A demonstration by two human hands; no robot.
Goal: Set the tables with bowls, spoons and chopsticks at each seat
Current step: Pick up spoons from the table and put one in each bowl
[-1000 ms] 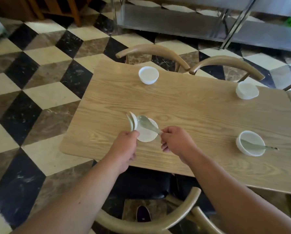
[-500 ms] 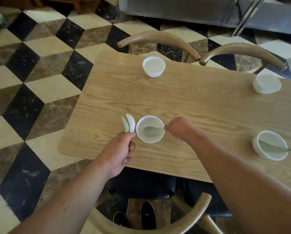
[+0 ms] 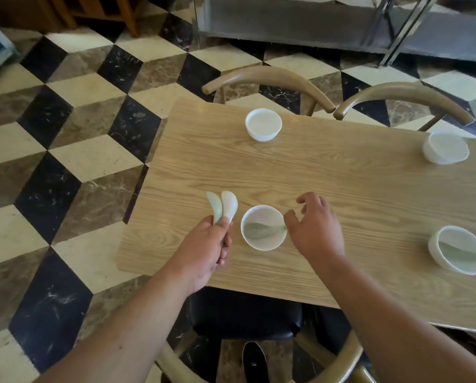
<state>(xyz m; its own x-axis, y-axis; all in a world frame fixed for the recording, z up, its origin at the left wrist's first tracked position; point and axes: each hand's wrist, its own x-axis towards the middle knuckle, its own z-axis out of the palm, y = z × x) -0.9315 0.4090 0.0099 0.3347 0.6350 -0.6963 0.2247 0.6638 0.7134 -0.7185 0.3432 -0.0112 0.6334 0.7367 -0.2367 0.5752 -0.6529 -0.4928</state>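
Observation:
Several white bowls stand on the wooden table (image 3: 342, 189). The near-left bowl (image 3: 263, 211) holds a pale green spoon (image 3: 261, 230). My right hand (image 3: 315, 225) hovers just right of that bowl, fingers spread, holding nothing. My left hand (image 3: 209, 247) is left of the bowl and grips two pale spoons (image 3: 223, 205) by their handles, scoops up. The near-right bowl (image 3: 459, 251) also holds a spoon (image 3: 463, 254). The far-left bowl (image 3: 263, 124) and far-right bowl (image 3: 445, 147) are empty. No chopsticks are in view.
Two wooden chairs (image 3: 270, 78) stand at the table's far side. A black-seated chair (image 3: 245, 313) is tucked in at the near side below my arms. A checkered floor lies to the left, and a metal rack (image 3: 342, 23) stands behind.
My right hand lowered the spoon into the near-left bowl, let go of it and opened beside the bowl. My left hand kept hold of the two spoons.

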